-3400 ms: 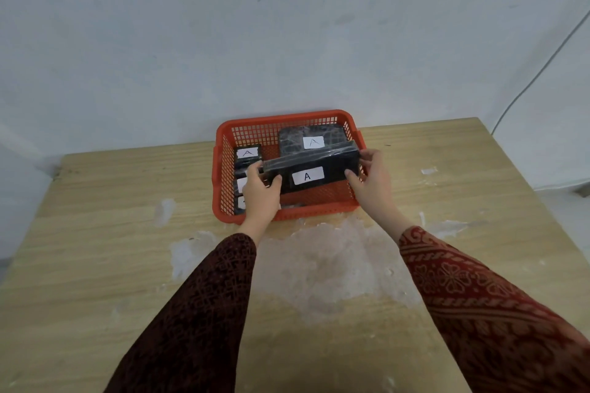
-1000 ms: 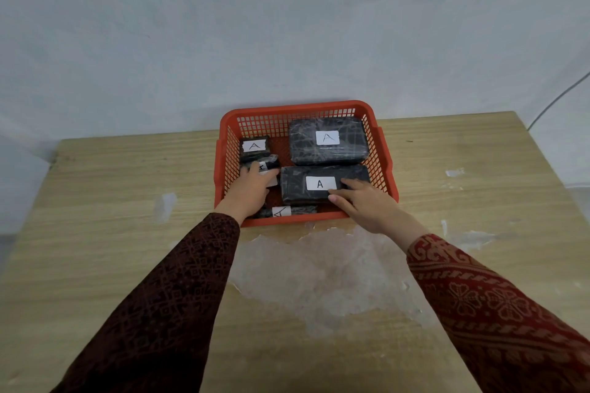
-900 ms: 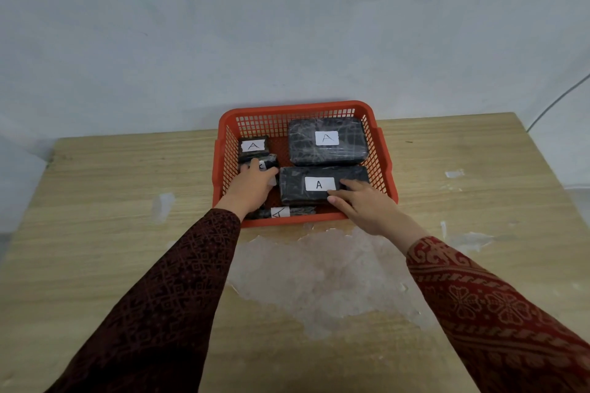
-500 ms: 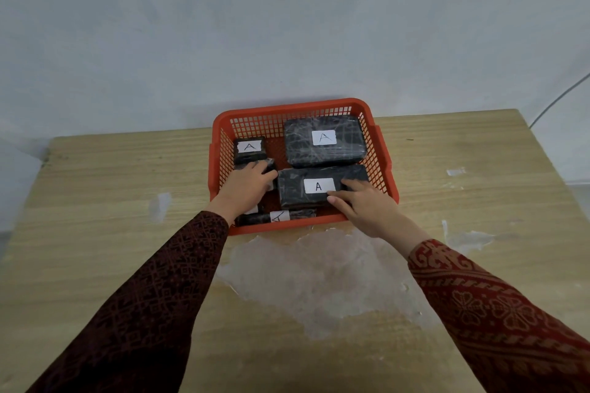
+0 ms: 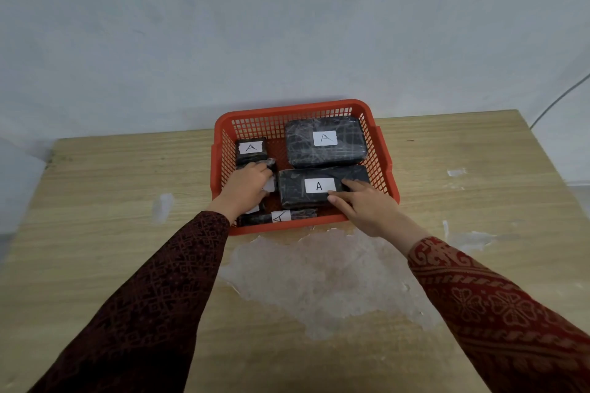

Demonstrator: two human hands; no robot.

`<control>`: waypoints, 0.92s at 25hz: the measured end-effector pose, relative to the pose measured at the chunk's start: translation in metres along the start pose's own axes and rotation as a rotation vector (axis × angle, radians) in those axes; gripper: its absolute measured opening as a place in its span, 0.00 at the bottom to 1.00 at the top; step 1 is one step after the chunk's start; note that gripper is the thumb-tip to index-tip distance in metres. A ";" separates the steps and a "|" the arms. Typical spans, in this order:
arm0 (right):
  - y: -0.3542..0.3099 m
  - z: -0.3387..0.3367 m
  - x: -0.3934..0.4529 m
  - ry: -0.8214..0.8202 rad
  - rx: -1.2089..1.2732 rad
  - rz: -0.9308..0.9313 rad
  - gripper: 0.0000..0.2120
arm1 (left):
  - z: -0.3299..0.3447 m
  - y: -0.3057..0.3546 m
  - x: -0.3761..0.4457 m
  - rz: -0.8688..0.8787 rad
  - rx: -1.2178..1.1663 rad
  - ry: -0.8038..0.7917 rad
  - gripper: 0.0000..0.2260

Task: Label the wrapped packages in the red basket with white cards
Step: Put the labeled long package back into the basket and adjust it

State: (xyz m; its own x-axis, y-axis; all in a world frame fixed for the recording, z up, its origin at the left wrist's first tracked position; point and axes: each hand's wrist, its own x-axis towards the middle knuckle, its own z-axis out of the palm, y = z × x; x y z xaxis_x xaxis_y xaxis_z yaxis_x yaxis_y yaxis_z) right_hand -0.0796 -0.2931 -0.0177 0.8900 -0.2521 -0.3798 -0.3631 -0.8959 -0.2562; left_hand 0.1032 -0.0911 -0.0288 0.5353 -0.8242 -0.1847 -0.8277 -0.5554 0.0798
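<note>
Judging by the cards visible, labelling looks nearly done. Red basket [image 5: 384,166] sits at the back of the wooden table [image 5: 95,233], against the wall. Inside it:
- large wrapped package [image 5: 325,153] at back right, white "A" card [image 5: 325,138] on top
- long wrapped package [image 5: 297,198] in front of it, "A" card [image 5: 319,186] on top
- small wrapped package [image 5: 252,150] at back left, carded "A"
- thin package [image 5: 300,215] along the front wall, carded, its card [image 5: 281,217] tilted

Right hand [image 5: 367,204] lies flat on the long package, fingers spread, fingertips touching the card's right edge; not gripping anything. Probably pressing the card down.

Left hand [image 5: 245,188] is curled over another dark package in the left column; a white patch shows just beside the fingers. Cannot tell whether it is clamped on the package or only resting on it.

Left to do, as a guess: seat the card under the left hand. One more white corner shows below the left wrist; whether anything there is unlabelled is hidden. No loose cards visible on the table.
</note>
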 end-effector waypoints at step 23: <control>-0.014 0.005 -0.029 0.080 -0.221 0.097 0.33 | 0.010 0.097 -0.046 -0.179 -0.241 -0.092 0.30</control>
State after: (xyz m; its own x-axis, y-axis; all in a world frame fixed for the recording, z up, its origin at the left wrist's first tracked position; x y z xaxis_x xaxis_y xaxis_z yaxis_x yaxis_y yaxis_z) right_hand -0.1020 -0.2717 -0.0070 0.8761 -0.3609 -0.3197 -0.3866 -0.9221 -0.0184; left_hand -0.0038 -0.1060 -0.0227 0.6427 -0.7034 -0.3037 -0.6518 -0.7103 0.2659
